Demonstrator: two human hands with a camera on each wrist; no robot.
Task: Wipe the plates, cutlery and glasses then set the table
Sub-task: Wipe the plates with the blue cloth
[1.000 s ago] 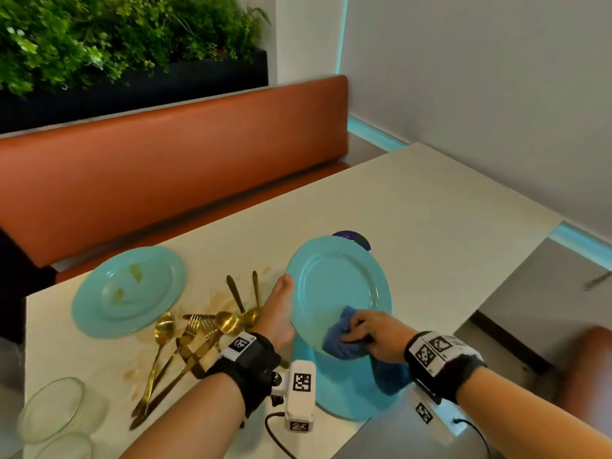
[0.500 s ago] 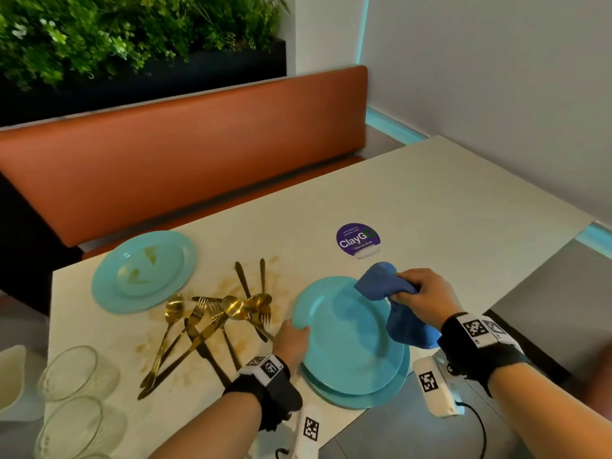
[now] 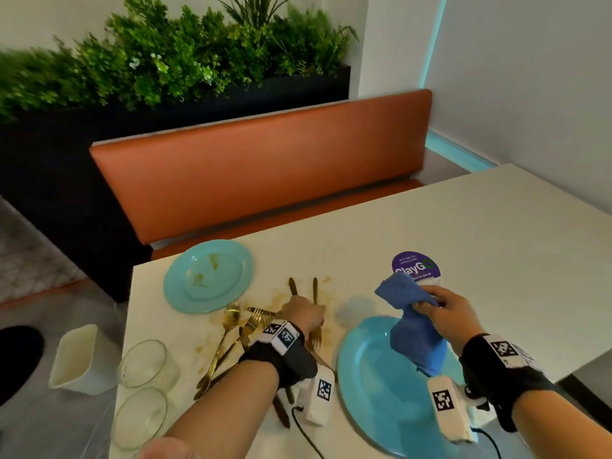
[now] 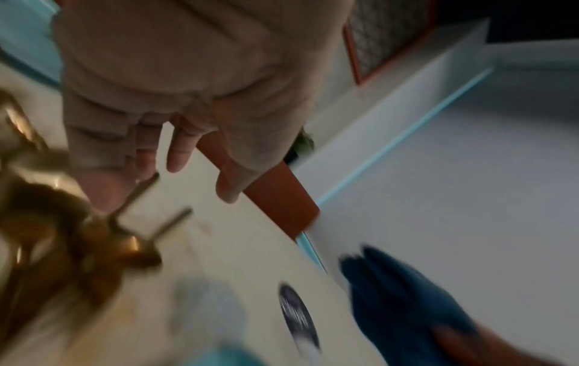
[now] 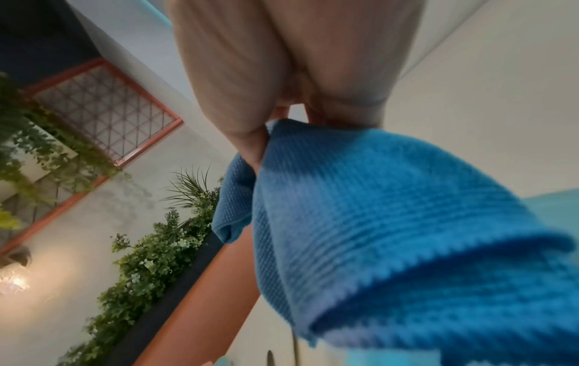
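left hand (image 3: 303, 313): left the stacked plates' (image 3: 374, 369) rim, now over gold cutlery (image 3: 231, 329) at 9 o'clock | blue cloth (image 3: 414, 329): lifted higher

It looks like a restaurant or café: an orange padded booth bench (image 3: 265, 180) runs along the tabletop (image 3: 480, 233), backed by a black planter of greenery (image 3: 172, 71), with a purple "ClayGo" sticker (image 3: 415, 265).

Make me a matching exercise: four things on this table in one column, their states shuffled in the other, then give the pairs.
1. far turquoise plate
2. blue waffle-weave cloth
3. gold cutlery pile
4. two clear drinking glasses

A. held in the right hand
B. stand at the table's left edge
C. smeared with brown residue
D. under the reaching left hand

Pairs: 1-C, 2-A, 3-D, 4-B
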